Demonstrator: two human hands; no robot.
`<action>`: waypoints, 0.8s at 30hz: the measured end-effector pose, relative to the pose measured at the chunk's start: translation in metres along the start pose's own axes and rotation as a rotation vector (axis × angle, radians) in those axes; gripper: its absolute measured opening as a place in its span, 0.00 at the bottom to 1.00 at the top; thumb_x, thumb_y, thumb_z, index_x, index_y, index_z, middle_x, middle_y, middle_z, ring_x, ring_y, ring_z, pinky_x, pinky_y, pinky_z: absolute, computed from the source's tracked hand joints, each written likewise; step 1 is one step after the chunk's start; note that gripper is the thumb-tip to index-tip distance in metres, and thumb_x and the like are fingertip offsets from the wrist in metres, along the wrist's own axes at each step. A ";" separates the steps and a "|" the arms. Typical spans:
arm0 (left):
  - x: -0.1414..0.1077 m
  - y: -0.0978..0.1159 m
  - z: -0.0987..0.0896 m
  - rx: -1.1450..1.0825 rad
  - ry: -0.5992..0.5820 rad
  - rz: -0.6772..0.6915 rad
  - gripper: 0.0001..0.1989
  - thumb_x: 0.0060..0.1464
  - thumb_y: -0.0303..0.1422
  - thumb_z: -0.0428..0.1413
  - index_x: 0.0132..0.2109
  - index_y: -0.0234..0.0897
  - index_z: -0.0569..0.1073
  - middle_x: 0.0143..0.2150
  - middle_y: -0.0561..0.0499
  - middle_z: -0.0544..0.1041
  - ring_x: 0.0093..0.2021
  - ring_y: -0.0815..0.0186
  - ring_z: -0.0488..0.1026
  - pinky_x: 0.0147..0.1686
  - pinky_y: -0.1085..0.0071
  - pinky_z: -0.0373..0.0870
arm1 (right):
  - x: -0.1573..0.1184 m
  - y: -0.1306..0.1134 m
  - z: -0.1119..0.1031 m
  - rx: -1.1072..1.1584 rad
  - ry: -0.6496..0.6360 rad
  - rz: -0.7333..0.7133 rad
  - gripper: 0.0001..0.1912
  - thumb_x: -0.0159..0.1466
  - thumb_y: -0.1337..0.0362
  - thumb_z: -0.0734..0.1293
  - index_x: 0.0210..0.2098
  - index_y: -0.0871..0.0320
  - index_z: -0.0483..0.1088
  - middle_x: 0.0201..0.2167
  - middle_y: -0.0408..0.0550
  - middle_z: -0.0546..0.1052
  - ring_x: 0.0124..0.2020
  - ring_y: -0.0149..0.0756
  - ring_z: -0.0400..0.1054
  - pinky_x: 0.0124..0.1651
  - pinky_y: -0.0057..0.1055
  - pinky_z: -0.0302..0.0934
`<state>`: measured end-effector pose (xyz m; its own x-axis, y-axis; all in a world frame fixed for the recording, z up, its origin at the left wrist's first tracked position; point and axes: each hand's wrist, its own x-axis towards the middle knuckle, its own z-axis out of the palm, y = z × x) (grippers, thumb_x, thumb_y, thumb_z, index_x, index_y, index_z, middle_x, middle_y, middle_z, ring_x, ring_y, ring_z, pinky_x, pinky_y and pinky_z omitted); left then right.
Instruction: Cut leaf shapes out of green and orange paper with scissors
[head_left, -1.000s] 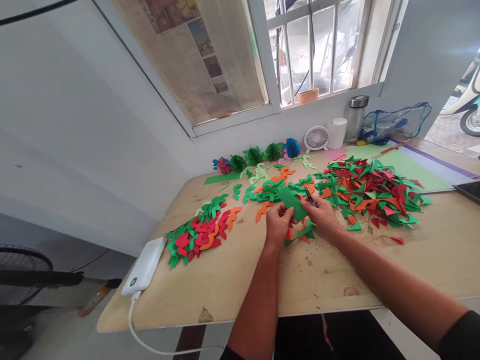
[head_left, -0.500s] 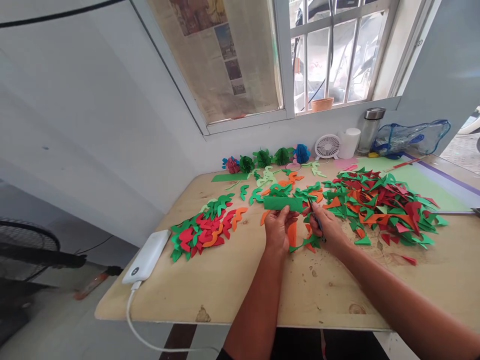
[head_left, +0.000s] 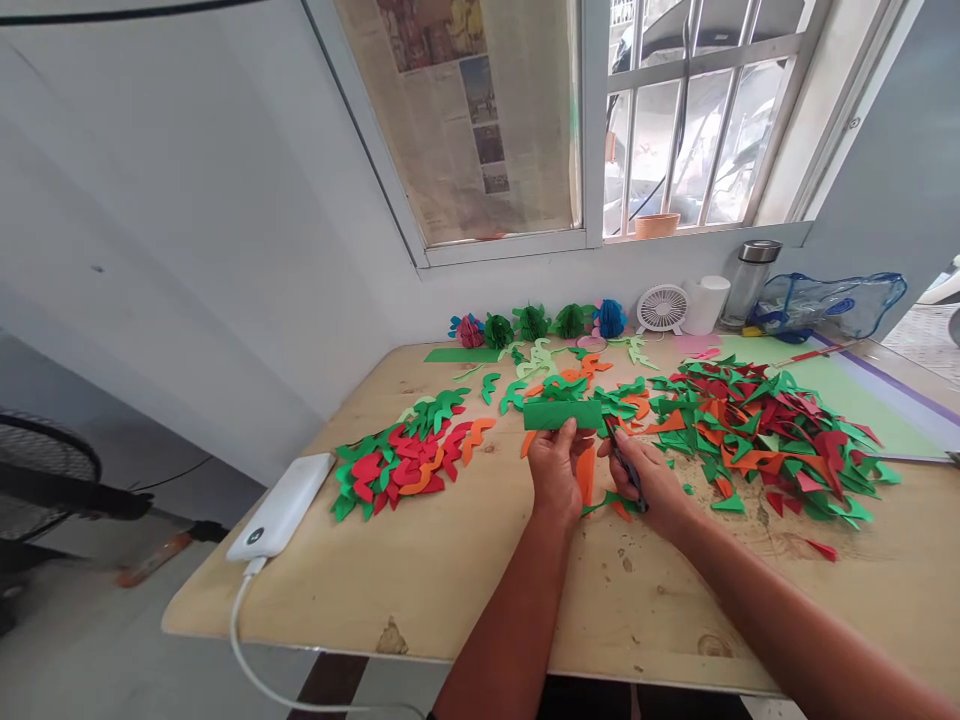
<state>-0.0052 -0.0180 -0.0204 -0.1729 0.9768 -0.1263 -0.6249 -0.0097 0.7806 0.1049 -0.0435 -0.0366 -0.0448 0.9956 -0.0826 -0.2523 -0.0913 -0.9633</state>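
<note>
Between the thumb and fingers of my left hand (head_left: 556,465) is a green paper strip (head_left: 559,415), held level above the table. My right hand (head_left: 654,480) is closed around a pair of dark scissors (head_left: 628,470). The blades point up and left at the strip's right end; whether they touch the paper I cannot tell. Under and behind my hands lie green cut shapes (head_left: 566,388) and an orange paper piece (head_left: 585,475). To the right of my right hand spreads a heap of green, red and orange paper scraps (head_left: 772,430).
Wavy red and green cutouts (head_left: 397,465) lie at left, near a white power bank (head_left: 281,508) with a cable. Along the wall stand paper flowers (head_left: 532,322), a small white fan (head_left: 663,310), a glass bottle (head_left: 750,285) and a clear pouch (head_left: 832,305).
The scissors have swung to a steeper angle and shifted slightly left, and my right hand has turned with them. My left hand still holds the green strip. The camera view has shifted slightly.
</note>
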 end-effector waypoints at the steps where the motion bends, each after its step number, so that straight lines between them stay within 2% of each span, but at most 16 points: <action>1: 0.000 0.000 0.001 -0.002 -0.002 0.004 0.16 0.35 0.37 0.67 0.32 0.33 0.74 0.27 0.51 0.77 0.27 0.66 0.76 0.32 0.70 0.70 | 0.000 0.000 0.000 -0.003 -0.002 0.003 0.24 0.57 0.40 0.65 0.27 0.57 0.67 0.13 0.34 0.57 0.13 0.24 0.45 0.16 0.25 0.39; 13: -0.006 -0.011 0.006 0.041 -0.005 0.041 0.14 0.38 0.36 0.66 0.31 0.33 0.74 0.27 0.51 0.76 0.25 0.68 0.73 0.34 0.67 0.71 | -0.002 0.000 0.001 0.012 -0.016 -0.008 0.24 0.58 0.41 0.66 0.27 0.58 0.68 0.13 0.35 0.58 0.13 0.24 0.44 0.17 0.26 0.37; 19: -0.005 -0.015 0.006 0.020 -0.071 0.058 0.15 0.39 0.37 0.66 0.32 0.33 0.75 0.29 0.50 0.77 0.26 0.68 0.72 0.36 0.67 0.70 | 0.000 0.004 -0.001 0.093 -0.047 0.005 0.23 0.58 0.41 0.66 0.28 0.57 0.67 0.14 0.35 0.58 0.13 0.24 0.44 0.16 0.25 0.38; 24: -0.008 -0.012 0.009 0.012 -0.072 0.063 0.15 0.38 0.38 0.66 0.31 0.32 0.75 0.29 0.48 0.78 0.28 0.67 0.73 0.38 0.66 0.70 | -0.002 0.000 0.002 0.163 -0.060 -0.018 0.23 0.58 0.42 0.66 0.28 0.57 0.67 0.14 0.35 0.59 0.12 0.23 0.45 0.15 0.24 0.38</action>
<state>0.0108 -0.0240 -0.0231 -0.1560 0.9872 -0.0327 -0.6051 -0.0693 0.7931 0.1034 -0.0455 -0.0356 -0.0951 0.9944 -0.0453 -0.4068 -0.0804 -0.9100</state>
